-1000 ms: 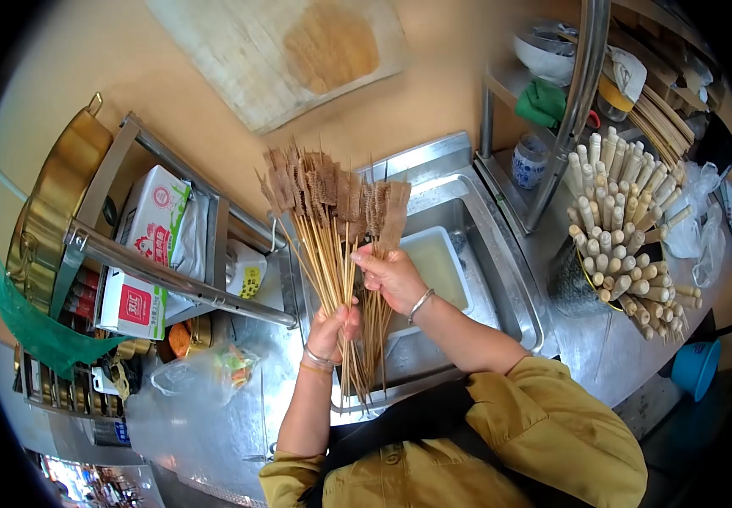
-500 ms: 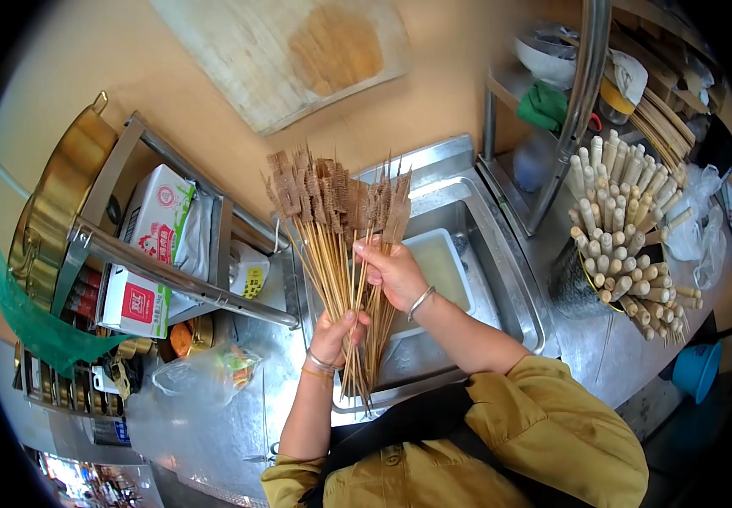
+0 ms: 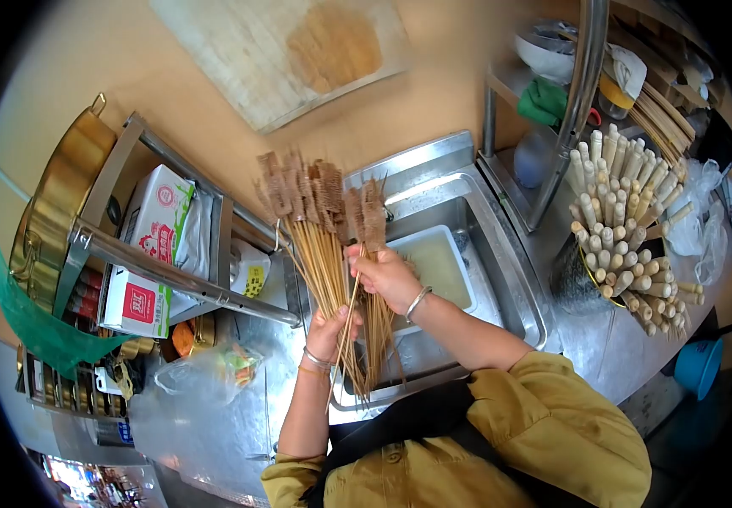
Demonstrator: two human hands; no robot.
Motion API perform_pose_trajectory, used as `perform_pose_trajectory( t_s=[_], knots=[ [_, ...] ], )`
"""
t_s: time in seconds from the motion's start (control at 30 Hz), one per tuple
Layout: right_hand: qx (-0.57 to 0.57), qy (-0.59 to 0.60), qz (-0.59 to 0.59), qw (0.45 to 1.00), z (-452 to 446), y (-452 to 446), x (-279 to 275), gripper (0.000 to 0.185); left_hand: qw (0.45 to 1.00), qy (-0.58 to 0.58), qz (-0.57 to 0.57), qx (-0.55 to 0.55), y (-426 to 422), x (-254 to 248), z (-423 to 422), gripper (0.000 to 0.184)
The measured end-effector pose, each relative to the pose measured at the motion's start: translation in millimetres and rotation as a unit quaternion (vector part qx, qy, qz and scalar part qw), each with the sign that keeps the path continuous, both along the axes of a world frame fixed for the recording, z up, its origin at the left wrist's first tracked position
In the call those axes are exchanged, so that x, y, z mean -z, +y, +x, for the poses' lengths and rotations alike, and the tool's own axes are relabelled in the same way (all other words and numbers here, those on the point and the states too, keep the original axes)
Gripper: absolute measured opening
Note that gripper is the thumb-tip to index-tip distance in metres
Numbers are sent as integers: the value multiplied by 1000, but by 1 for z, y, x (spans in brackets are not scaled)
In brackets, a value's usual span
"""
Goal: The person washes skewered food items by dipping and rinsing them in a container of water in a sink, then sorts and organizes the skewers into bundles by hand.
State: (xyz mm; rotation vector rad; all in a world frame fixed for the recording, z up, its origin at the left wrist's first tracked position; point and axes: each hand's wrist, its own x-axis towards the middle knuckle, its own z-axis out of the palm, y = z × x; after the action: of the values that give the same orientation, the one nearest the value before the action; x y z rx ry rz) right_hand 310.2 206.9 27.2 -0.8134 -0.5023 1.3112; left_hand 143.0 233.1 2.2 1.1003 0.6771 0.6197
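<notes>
My left hand is closed around the sticks of a fanned bundle of skewers. Brown, ridged flat food pieces are threaded on their upper ends. On the bundle's right side, my right hand pinches a few skewers, with a stick slanting down from its fingers past the left hand. How many it holds is unclear. Both hands are over the left part of a metal sink, where a white tray with cloudy liquid sits, partly hidden by the right hand and forearm.
To the right stands a dark container packed with thick pale sticks. A metal rack with boxes is at left, near a plastic bag. A board leans behind the sink. Metal posts rise at right.
The skewer heads at the right of the bundle have dropped lower and spread from the main bunch. A stick from my right hand now crosses lower left. My left hand has barely shifted.
</notes>
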Motion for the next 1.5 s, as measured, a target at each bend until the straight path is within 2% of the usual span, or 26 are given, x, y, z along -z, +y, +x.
perform_pose_trajectory(
  t_s=[0.03,0.2,0.3,0.43,0.6,0.8,0.97,1.07,1.13,1.17,1.27,1.4,1.5],
  knots=[
    [-25,-5,15,1000,0,0,3,12,1000,-11,-1,19,-2,0,0,27],
    [-10,10,-1,1000,4,1,11,13,1000,5,0,22,-7,-8,0,25],
    [57,12,8,998,14,-2,1,15,1000,2,-17,-2,-9,-8,1,23],
    [43,-32,14,998,24,-2,-10,15,999,-2,-15,32,-9,-1,-3,23],
    [58,-32,12,998,17,-1,-6,13,997,8,1,80,-8,0,-4,25],
    [-38,-9,-24,999,17,-5,7,16,998,12,8,69,-10,1,2,26],
    [-36,-4,-15,999,14,-8,12,15,999,2,-13,35,-10,-1,3,22],
    [-18,2,-20,1000,22,-8,10,14,1000,14,2,24,-9,-2,-1,26],
    [45,-4,4,999,26,-2,15,13,999,17,-2,43,-7,0,-8,25],
    [65,11,52,996,25,1,17,13,999,10,-12,51,-7,1,-9,25],
    [38,74,36,996,18,-1,5,13,998,15,-20,59,-9,0,-7,25],
    [100,70,36,992,11,2,8,14,996,30,-2,80,-12,-1,0,24],
    [105,72,40,991,6,4,16,15,995,65,21,77,-15,-9,6,22]
  ],
)
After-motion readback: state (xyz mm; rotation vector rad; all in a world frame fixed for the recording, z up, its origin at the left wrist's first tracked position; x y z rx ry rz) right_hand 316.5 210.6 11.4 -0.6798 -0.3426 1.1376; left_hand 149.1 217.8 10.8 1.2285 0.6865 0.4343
